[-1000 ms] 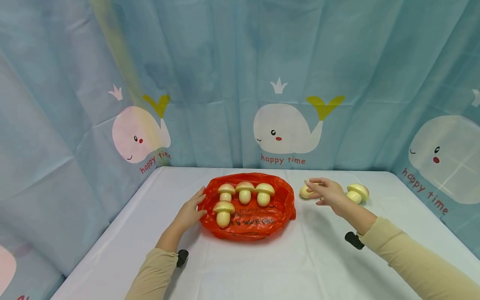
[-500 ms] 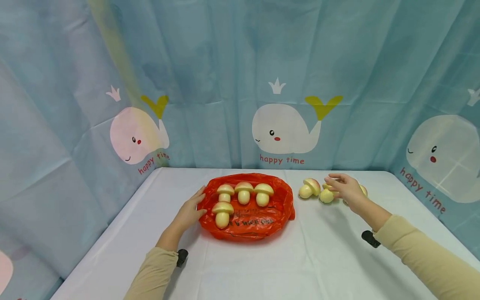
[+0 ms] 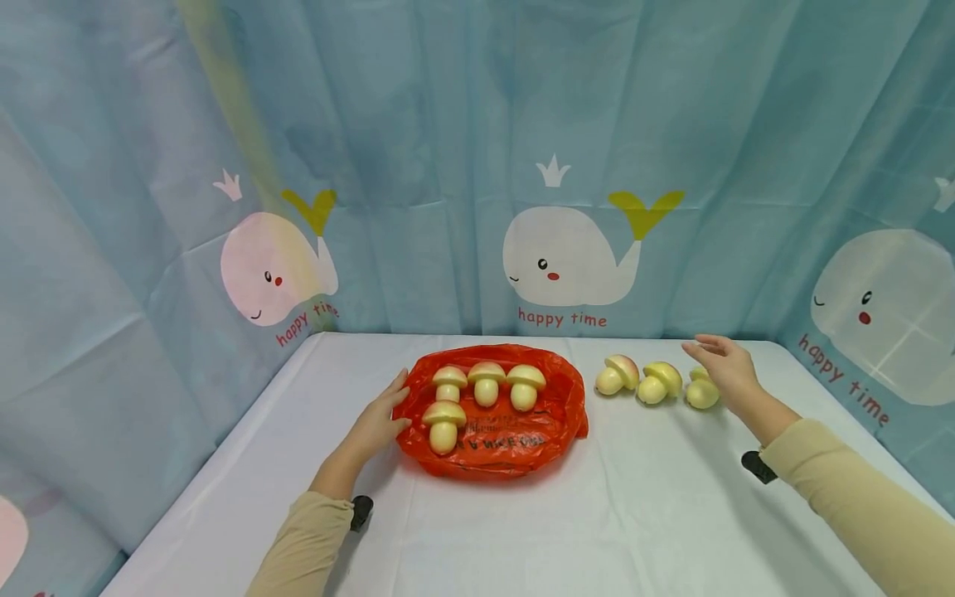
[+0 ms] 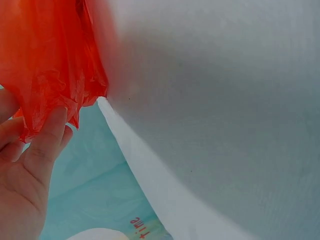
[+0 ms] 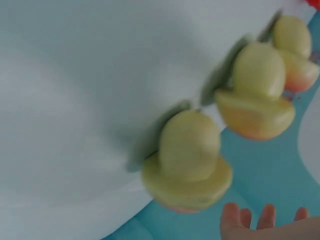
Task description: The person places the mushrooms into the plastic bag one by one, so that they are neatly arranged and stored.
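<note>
A red plastic bag (image 3: 507, 460) with printed lettering lies spread open on the white table, its rim raised. Several toy mushrooms (image 3: 488, 390), pale yellow with pinkish caps, are inside it, towards the left and back. My left hand (image 3: 376, 423) rests against the bag's left rim; in the left wrist view its straight fingers (image 4: 47, 137) touch the red plastic. To the right of the bag, three more mushrooms (image 3: 617, 375) lie in a row. My right hand (image 3: 727, 369) hovers by the rightmost mushroom (image 5: 190, 150), partly covering its cap, fingers extended and nothing held.
The white tabletop (image 3: 522, 531) meets a blue curtain (image 3: 418, 249) printed with whales at the back and sides. A black wrist-worn device (image 3: 361, 514) shows under the left sleeve, another black device (image 3: 758, 467) by the right one.
My right hand has moved right along the row, from the leftmost mushroom to the rightmost, uncovering the first two. My left hand stays at the bag's rim.
</note>
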`<state>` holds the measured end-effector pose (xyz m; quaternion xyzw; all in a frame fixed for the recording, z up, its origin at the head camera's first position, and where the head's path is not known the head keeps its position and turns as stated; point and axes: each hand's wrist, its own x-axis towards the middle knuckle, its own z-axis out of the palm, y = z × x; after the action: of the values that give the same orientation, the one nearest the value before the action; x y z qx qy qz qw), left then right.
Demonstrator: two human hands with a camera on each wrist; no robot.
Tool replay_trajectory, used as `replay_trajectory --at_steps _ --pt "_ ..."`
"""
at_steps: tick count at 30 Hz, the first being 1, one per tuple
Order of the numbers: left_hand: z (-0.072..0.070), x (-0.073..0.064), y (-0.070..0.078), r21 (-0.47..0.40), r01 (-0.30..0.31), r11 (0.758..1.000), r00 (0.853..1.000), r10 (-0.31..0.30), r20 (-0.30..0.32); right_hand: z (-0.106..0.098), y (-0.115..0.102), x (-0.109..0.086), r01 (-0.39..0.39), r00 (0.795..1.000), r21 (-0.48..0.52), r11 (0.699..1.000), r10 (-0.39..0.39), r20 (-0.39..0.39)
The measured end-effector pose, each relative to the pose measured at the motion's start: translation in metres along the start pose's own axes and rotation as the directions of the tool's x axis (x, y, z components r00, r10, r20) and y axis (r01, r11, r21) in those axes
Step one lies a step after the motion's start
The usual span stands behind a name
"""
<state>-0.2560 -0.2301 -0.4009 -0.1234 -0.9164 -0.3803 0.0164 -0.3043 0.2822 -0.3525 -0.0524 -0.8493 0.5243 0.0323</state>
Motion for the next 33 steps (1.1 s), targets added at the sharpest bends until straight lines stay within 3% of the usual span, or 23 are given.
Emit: replay_trajectory --at_steps 7,13,17,23,33 --pt "-0.001 0.003 -0.001 -0.011 -0.006 1.000 1.000 0.006 0.013 -0.019 0.023 0.010 -0.018 0.996 -0.123 0.992 0.028 0.085" --pt "-0.003 0.004 -0.001 0.000 -0.051 0.999 0.999 0.051 -0.003 -0.028 0.042 0.017 -0.099 0.982 -0.134 0.986 0.119 0.146" --pt "-0.004 0.002 -0.002 0.006 -0.072 0.997 0.997 0.072 -0.017 -0.028 0.050 0.021 -0.112 0.977 -0.133 0.985 0.134 0.168" --pt "-0.003 -0.001 -0.006 0.005 -0.092 0.996 0.996 0.092 -0.019 -0.023 0.056 0.024 -0.147 0.977 -0.114 0.983 0.162 0.138" --pt "-0.002 0.001 -0.004 -0.011 -0.027 1.000 1.000 0.027 -0.012 -0.018 0.057 0.015 -0.157 0.985 -0.091 0.983 0.163 0.058"
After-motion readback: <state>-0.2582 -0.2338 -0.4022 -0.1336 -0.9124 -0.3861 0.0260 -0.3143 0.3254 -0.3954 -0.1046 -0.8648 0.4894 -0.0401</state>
